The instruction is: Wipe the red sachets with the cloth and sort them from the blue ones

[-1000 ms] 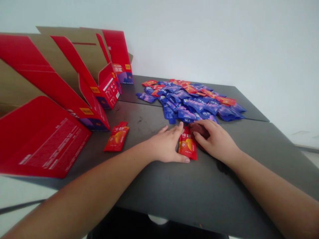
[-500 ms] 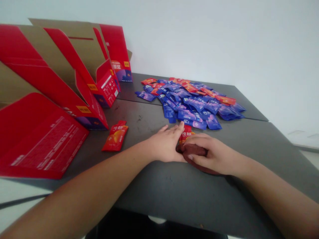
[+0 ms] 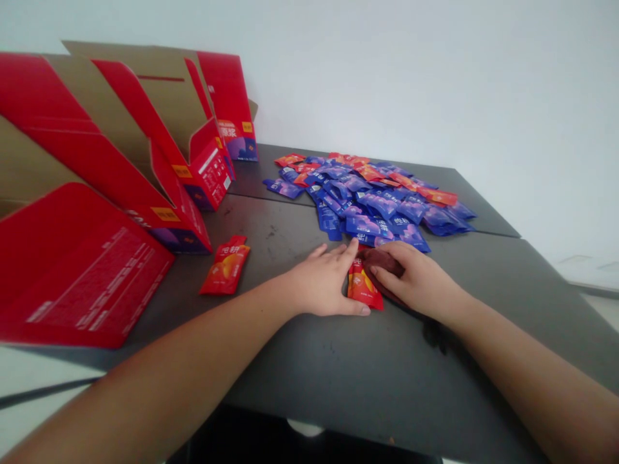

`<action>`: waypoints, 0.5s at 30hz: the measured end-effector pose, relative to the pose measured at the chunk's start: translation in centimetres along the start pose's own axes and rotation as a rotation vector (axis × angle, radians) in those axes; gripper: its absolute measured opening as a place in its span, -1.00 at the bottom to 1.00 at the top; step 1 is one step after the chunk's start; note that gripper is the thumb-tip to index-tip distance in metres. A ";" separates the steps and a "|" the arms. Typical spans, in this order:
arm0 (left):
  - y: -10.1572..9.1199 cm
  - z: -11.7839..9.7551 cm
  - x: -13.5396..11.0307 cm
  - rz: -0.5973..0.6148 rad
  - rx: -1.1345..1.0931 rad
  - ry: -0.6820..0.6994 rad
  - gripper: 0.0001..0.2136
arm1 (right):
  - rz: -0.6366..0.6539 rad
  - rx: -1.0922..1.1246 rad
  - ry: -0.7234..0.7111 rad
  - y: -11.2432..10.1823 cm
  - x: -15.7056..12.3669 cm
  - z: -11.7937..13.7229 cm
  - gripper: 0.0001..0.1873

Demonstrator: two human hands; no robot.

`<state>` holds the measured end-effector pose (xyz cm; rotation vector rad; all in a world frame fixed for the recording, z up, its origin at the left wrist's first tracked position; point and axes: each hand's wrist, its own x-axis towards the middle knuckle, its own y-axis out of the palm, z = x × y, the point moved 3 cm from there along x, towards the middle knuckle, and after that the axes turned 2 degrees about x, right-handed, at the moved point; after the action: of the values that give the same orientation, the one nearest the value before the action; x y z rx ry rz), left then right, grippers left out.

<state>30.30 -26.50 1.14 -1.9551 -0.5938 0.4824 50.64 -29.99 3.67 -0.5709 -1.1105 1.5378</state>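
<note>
A red-orange pouch (image 3: 362,283) lies flat on the dark table between my hands, its upper part partly covered. My left hand (image 3: 325,278) rests along the pouch's left side with fingers spread; the thumb reaches the lower edge and the index fingertip is near the top. Bunched in my right hand (image 3: 420,280) is a dark brown cloth (image 3: 384,261), pressed on the pouch's upper right part. Farther left, a second red-orange pouch (image 3: 226,265) lies by itself. Just beyond my hands spreads a heap of blue-purple pouches (image 3: 370,222) with some red ones mixed in.
Several open red cartons (image 3: 87,270) with tan insides stand along the left of the dark table (image 3: 300,361). A white wall (image 3: 411,77) rises behind the table. A thin dark bar or cable (image 3: 43,392) shows at lower left.
My right hand has moved the cloth up toward the pouch's top, uncovering its lower part. My left hand stays at the pouch's left side.
</note>
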 end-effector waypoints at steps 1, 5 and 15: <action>0.0 0.0 0.0 -0.002 -0.002 0.000 0.29 | -0.018 -0.016 0.009 0.0 -0.1 -0.1 -0.78; 0.0 0.1 -0.1 -0.010 -0.008 0.004 0.31 | -0.086 -0.053 0.002 0.0 -0.4 -0.1 -0.70; -0.4 0.5 0.2 -0.100 -0.020 0.070 0.28 | -0.104 -0.016 -0.011 0.1 -0.4 -0.7 -0.58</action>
<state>30.07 -25.86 1.27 -1.9424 -0.6501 0.3462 51.31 -30.07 3.17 -0.5083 -1.1446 1.4451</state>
